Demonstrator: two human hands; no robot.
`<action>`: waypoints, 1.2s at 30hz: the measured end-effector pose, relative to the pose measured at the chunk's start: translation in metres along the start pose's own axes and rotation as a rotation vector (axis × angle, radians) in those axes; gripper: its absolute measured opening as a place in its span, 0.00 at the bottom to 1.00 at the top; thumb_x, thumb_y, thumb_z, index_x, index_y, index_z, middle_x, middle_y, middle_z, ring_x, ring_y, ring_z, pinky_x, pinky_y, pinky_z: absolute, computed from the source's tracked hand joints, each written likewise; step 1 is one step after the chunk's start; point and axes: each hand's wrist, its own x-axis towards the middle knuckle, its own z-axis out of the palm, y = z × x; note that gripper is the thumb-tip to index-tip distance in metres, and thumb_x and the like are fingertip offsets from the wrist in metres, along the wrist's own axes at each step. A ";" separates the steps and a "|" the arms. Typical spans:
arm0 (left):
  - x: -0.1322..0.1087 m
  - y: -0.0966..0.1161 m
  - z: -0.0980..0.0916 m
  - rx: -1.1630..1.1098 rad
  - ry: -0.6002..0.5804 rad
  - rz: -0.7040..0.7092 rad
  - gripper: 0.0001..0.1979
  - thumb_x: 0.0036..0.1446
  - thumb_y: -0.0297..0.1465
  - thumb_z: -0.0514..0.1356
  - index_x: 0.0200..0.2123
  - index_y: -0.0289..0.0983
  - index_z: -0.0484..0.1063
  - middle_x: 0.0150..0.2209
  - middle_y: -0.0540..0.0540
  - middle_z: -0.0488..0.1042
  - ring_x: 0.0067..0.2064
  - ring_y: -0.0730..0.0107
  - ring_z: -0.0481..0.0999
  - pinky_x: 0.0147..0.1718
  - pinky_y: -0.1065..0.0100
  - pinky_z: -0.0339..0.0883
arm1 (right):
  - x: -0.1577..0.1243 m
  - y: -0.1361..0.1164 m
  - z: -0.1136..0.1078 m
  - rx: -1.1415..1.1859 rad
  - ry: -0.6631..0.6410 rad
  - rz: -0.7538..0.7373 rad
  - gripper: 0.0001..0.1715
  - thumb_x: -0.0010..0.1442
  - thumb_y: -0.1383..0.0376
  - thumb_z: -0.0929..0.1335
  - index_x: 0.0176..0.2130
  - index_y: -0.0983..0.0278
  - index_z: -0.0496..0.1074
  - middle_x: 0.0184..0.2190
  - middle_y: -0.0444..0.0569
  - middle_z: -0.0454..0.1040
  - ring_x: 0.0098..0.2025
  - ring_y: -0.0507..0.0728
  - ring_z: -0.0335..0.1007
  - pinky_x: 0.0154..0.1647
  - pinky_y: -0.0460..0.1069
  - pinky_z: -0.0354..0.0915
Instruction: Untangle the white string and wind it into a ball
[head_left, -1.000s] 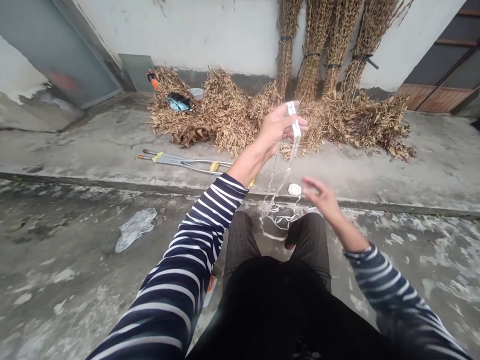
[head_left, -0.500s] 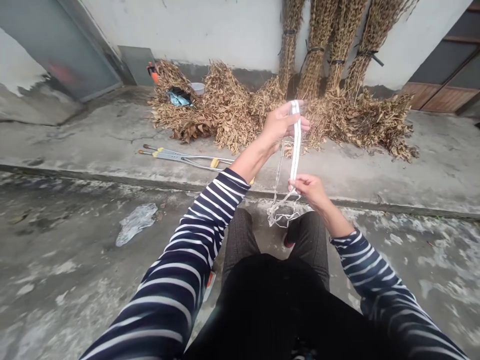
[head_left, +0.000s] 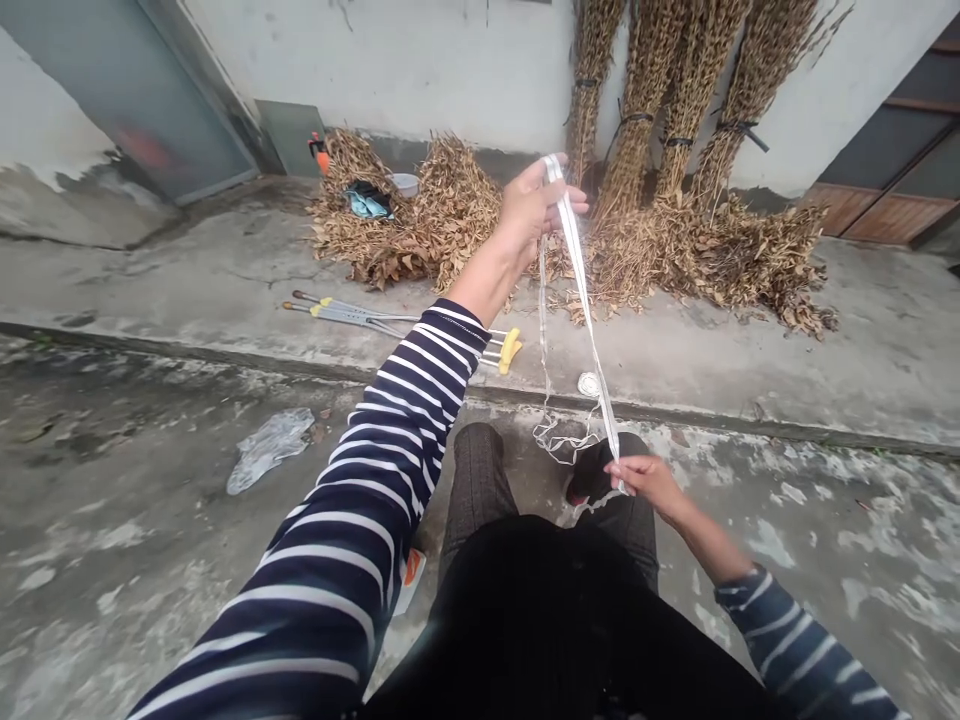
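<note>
One white strap (head_left: 576,258) runs straight from the raised left hand (head_left: 525,207), which grips it up top, to the right hand (head_left: 651,483) pinching it lower than a moment ago, drawing out more length, slack trailing near a white roll (head_left: 589,384).
</note>
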 end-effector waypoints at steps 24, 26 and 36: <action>-0.060 -0.002 0.048 0.010 -0.548 -0.049 0.17 0.68 0.26 0.59 0.59 0.34 0.71 0.39 0.46 0.81 0.42 0.68 0.84 0.43 0.69 0.77 | 0.076 -0.235 -0.040 0.013 -0.254 -0.559 0.28 0.56 0.50 0.78 0.51 0.64 0.81 0.32 0.50 0.81 0.22 0.47 0.66 0.17 0.42 0.59; -0.057 -0.011 0.047 0.011 -0.543 -0.043 0.17 0.67 0.28 0.61 0.58 0.34 0.72 0.39 0.46 0.80 0.42 0.68 0.84 0.44 0.69 0.76 | 0.076 -0.247 -0.034 0.020 -0.307 -0.532 0.27 0.57 0.48 0.78 0.43 0.67 0.82 0.27 0.49 0.80 0.17 0.45 0.61 0.13 0.42 0.52; -0.093 -0.075 0.030 -0.027 -0.489 -0.201 0.31 0.68 0.53 0.54 0.56 0.33 0.75 0.39 0.39 0.82 0.42 0.64 0.83 0.44 0.65 0.75 | 0.100 -0.231 -0.015 0.292 0.197 -0.429 0.17 0.62 0.55 0.76 0.36 0.68 0.79 0.29 0.52 0.83 0.17 0.47 0.68 0.12 0.41 0.56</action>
